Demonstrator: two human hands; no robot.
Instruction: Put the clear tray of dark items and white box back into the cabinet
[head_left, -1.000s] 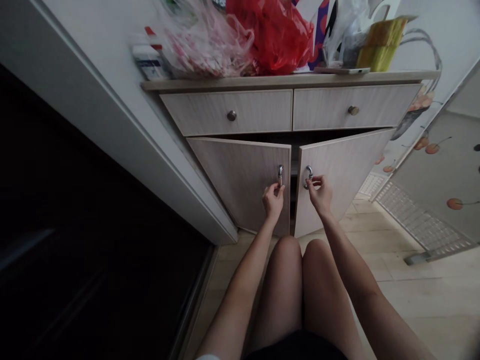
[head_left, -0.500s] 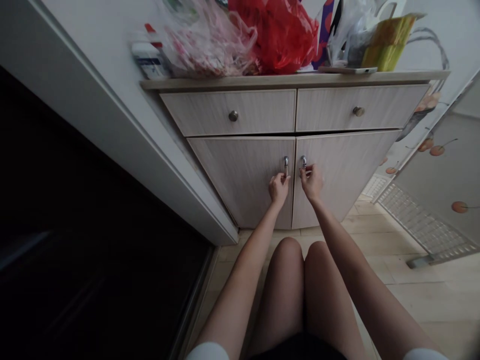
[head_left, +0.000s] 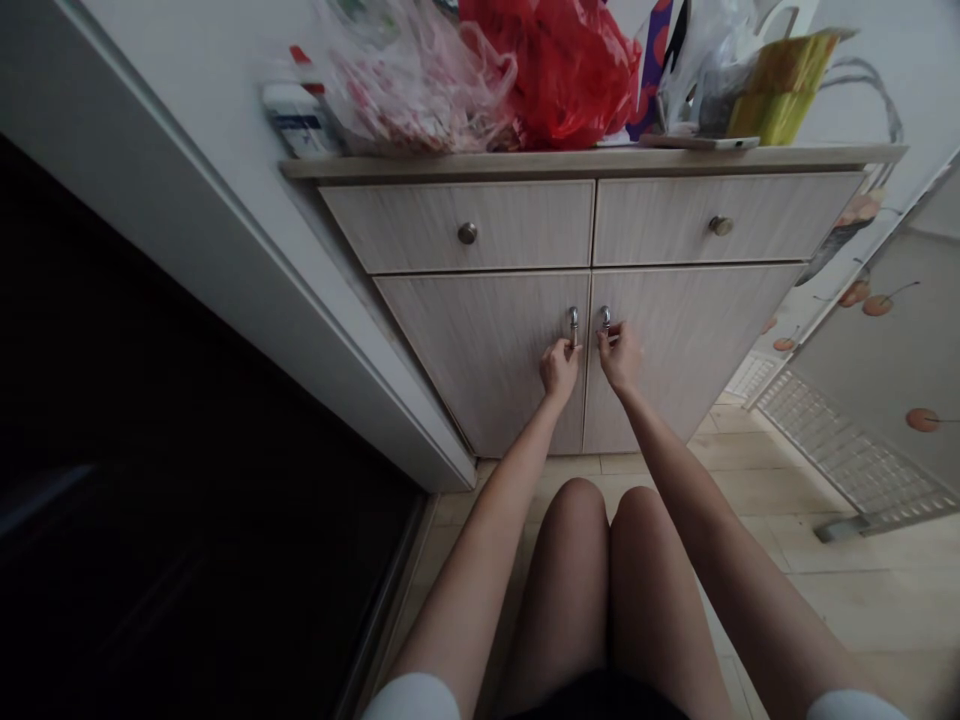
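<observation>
My left hand [head_left: 559,368] has its fingers closed around the lower part of the metal handle [head_left: 574,318] on the left cabinet door [head_left: 480,350]. Fingers of my right hand [head_left: 621,358] grip the matching handle [head_left: 605,314] on the right cabinet door [head_left: 682,340]. Both doors lie flush with the cabinet front, with only a thin seam between them. My fingers hide the lower ends of both handles.
Two drawers with round knobs [head_left: 467,233] sit above the doors. On the cabinet top [head_left: 420,166] stand a white bottle [head_left: 300,120], a red plastic bag [head_left: 555,75], a clear bag [head_left: 420,80] and a yellow container [head_left: 780,85]. A folding screen [head_left: 885,360] stands at the right.
Both doors have swung inward; the dark gap below the drawers has closed. My hands moved slightly forward with the handles.
</observation>
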